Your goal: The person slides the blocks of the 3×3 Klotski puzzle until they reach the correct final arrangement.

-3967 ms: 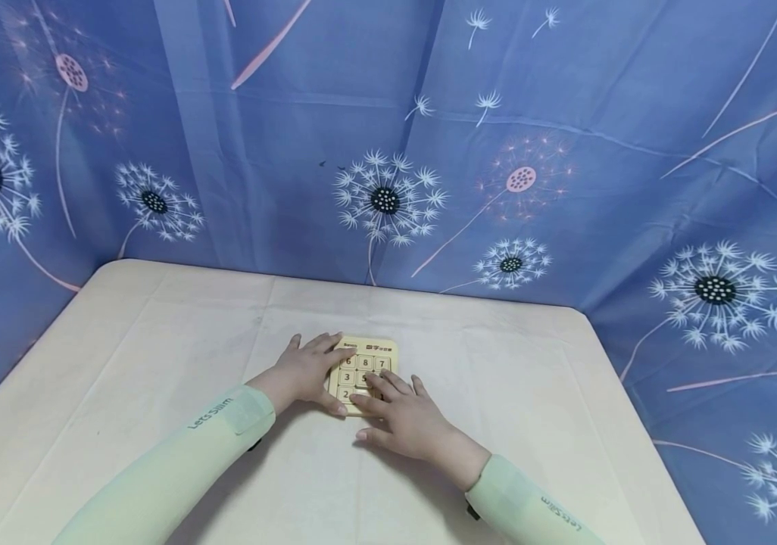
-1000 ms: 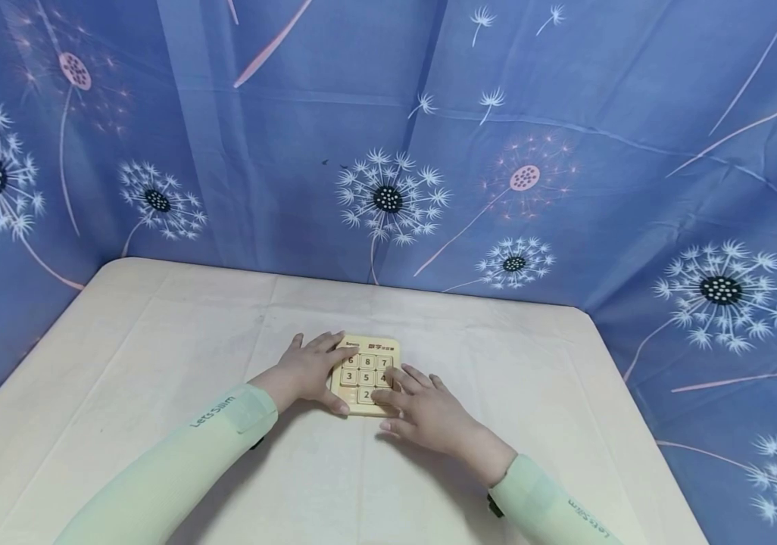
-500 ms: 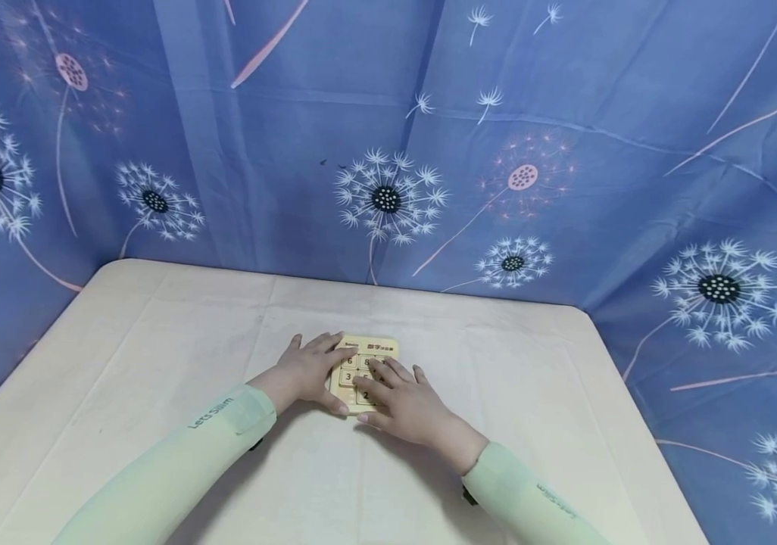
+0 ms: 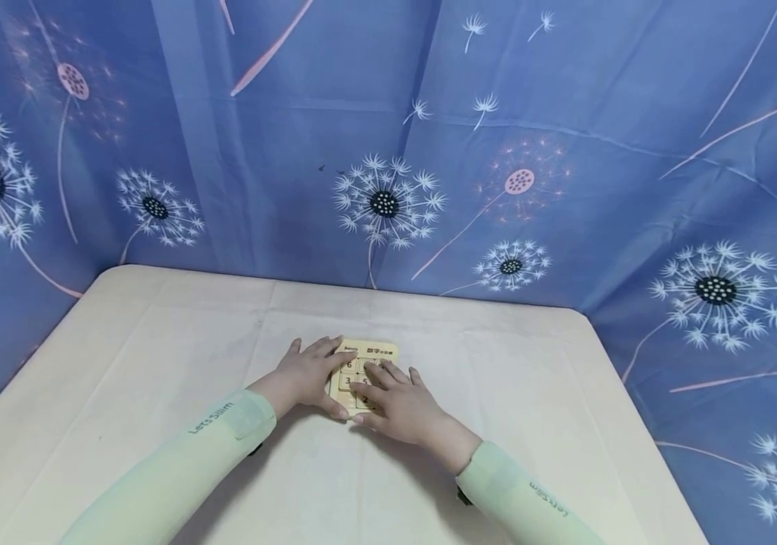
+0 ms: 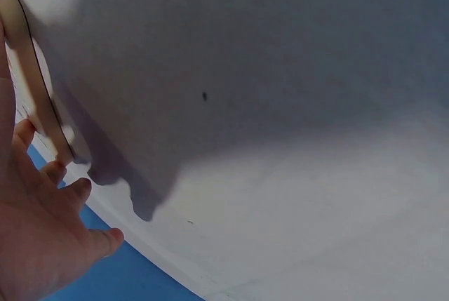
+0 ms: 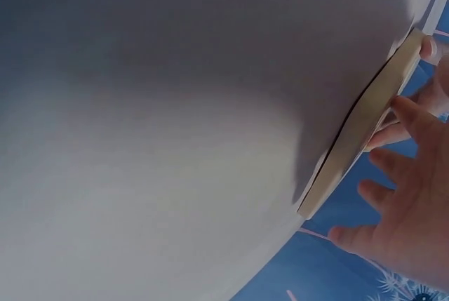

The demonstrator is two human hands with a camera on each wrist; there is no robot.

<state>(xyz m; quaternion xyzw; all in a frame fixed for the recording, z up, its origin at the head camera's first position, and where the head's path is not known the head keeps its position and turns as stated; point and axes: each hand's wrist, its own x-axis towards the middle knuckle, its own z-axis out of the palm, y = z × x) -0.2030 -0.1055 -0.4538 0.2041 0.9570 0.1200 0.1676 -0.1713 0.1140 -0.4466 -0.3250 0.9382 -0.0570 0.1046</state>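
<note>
A yellow sliding number puzzle (image 4: 348,406) lies flat on the table. Its visible tiles include 6 at upper left, 3 below that, and 2 in the bottom row's middle; the bottom-left slot is bare. My left hand (image 4: 308,377) holds the board along its left side, thumb at the lower corner and fingers around the upper left. In the left wrist view, fingertips of the left hand (image 5: 49,224) meet the board's edge. My right hand (image 4: 405,409) lies over the right-hand tiles with fingers extended, touching the puzzle and hiding several numbers. The right wrist view shows that hand (image 6: 414,182) beside the board's edge.
A pale cloth covers the table (image 4: 177,363), which has rounded far corners. Behind it and at both sides hangs a blue curtain (image 4: 279,189) printed with dandelions. Light green sleeves (image 4: 170,462) cover both forearms.
The 2 tile slid from bottom left to bottom middle between four seconds and one second ago. Since then my right hand has moved left over the tiles. The left hand stays put.
</note>
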